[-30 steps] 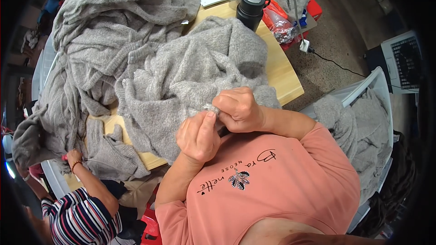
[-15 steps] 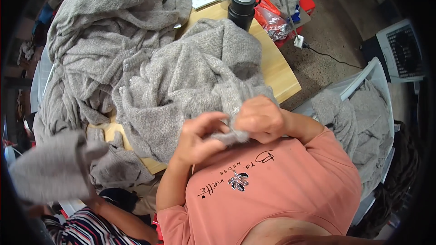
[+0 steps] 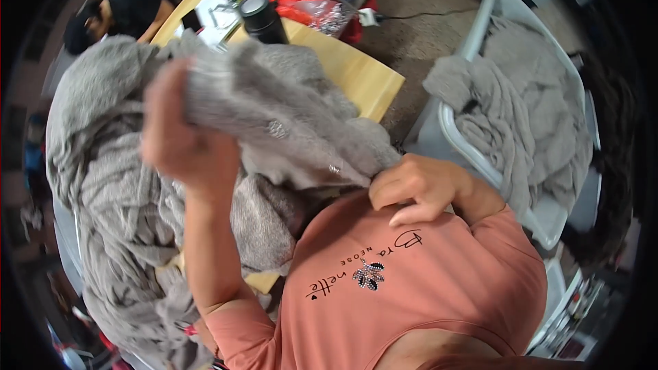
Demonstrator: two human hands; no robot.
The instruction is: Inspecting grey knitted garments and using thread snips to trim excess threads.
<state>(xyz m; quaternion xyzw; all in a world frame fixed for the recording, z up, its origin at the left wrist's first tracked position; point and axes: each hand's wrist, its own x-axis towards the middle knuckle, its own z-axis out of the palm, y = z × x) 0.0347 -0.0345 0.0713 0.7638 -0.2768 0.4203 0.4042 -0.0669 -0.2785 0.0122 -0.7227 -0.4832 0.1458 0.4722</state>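
A grey knitted garment [image 3: 288, 120] is stretched between my two hands above the wooden table [image 3: 356, 72]. My left hand [image 3: 179, 140] is raised high and blurred, gripping one end of it. Close to my chest, my right hand [image 3: 418, 188] pinches the other end of the fabric. More grey garments [image 3: 113, 212] lie heaped on the table under and to the left of my arms.
A black cylindrical container [image 3: 264, 19] and papers [image 3: 214, 12] stand at the table's far end, with a red bag [image 3: 308, 1] behind. To the right a white basket [image 3: 548, 212] holds more grey garments [image 3: 507, 120]. Another person's dark-haired head [image 3: 127, 10] shows at upper left.
My left hand has swung up and to the left, lifting the grey garment off the pile. My right hand stayed near my chest. The view has turned to the right.
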